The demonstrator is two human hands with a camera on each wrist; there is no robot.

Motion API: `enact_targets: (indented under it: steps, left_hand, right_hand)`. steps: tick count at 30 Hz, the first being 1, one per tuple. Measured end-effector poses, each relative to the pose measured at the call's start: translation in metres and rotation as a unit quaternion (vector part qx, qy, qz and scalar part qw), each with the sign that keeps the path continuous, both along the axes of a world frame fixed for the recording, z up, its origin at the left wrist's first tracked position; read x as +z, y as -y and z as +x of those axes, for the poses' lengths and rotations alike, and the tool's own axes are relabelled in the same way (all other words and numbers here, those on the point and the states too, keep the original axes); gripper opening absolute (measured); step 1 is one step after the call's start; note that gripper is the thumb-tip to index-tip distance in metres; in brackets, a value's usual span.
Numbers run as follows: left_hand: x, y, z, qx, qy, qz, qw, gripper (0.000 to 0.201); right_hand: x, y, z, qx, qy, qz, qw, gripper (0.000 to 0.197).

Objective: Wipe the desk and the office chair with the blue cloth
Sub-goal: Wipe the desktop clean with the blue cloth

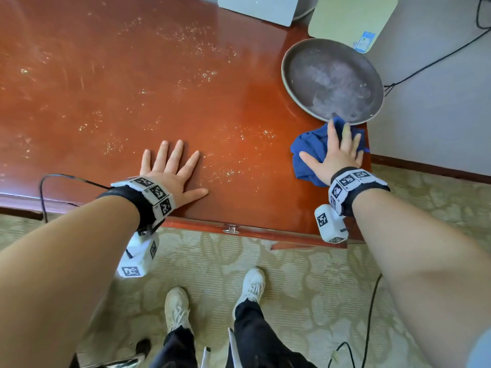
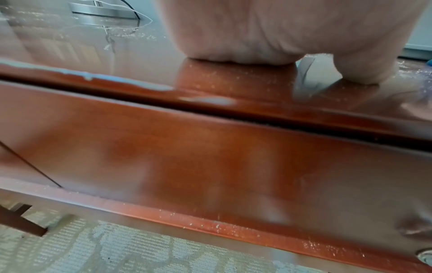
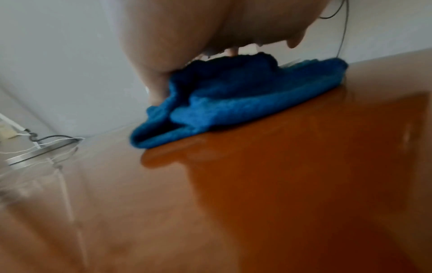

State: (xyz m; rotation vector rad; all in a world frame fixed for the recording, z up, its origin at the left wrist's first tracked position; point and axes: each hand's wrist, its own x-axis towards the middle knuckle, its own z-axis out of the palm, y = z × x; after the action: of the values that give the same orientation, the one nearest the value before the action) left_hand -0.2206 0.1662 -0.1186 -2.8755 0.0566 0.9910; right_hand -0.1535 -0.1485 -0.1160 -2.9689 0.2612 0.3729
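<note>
Reddish, glossy wood fills most of the view, a counter [image 1: 132, 75] standing on patterned carpet [image 1: 305, 274] and flecked with pale crumbs. At its right edge the right hand [image 1: 337, 155] lies flat, fingers straight and spread, pressing down on the bunched blue cloth [image 1: 308, 150] near the front right corner; that flat press looks meant to drag the cloth across the surface, not to lift it. The left hand [image 1: 170, 168] rests palm-down, fingers apart and holding nothing, near the front edge, likely as a brace while the person leans in. Just behind the cloth, touching it, a round grey tray [image 1: 332, 78] overhangs the right edge, probably set aside to receive crumbs. Farther back lies a pale board [image 1: 350, 19] with a small blue label, its writing too small to read. No office chair is in view.
</note>
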Motion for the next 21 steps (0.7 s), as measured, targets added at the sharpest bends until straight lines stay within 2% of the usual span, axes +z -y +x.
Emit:
enact_targets:
  steps: [3,7,10,12,14,15,17,19,21]
  left_hand:
    - [-0.002,-0.001,0.0,0.0,0.0,-0.001,1.0,0.084]
    - [0.0,0.0,-0.001,-0.001,0.0,-0.002,1.0,0.084]
    - [0.002,0.0,-0.001,-0.003,0.0,0.0,1.0,0.084]
    - [0.003,0.0,-0.002,-0.005,0.001,-0.002,1.0,0.084]
    - [0.004,0.0,-0.002,-0.007,0.001,-0.007,1.0,0.084]
    - [0.004,-0.001,-0.002,-0.008,0.001,-0.008,1.0,0.084]
    - [0.004,-0.001,-0.002,-0.01,0.001,-0.009,1.0,0.084]
    - [0.004,-0.002,-0.003,-0.008,0.0,-0.013,1.0,0.084]
    - [0.003,-0.002,-0.002,-0.009,0.001,-0.015,1.0,0.084]
  right_hand:
    - [-0.008,-0.004,0.005,0.043,-0.078,-0.029,0.996,0.085]
    - [-0.008,-0.031,-0.018,0.177,-0.078,-0.021,0.981,0.073]
    - [-0.004,-0.05,-0.062,0.316,-0.104,0.037,0.942,0.067]
    - [0.0,-0.054,-0.087,0.38,-0.142,0.082,0.91,0.063]
    - [0.007,-0.052,-0.094,0.348,-0.147,0.172,0.91,0.059]
    - [0.011,-0.048,-0.091,0.301,-0.111,0.221,0.921,0.057]
    - [0.021,-0.039,-0.071,0.192,0.015,0.277,0.942,0.054]
    - [0.029,-0.03,-0.04,0.107,0.088,0.28,0.95,0.053]
    - [0.023,-0.029,-0.014,0.057,0.077,0.237,0.967,0.055]
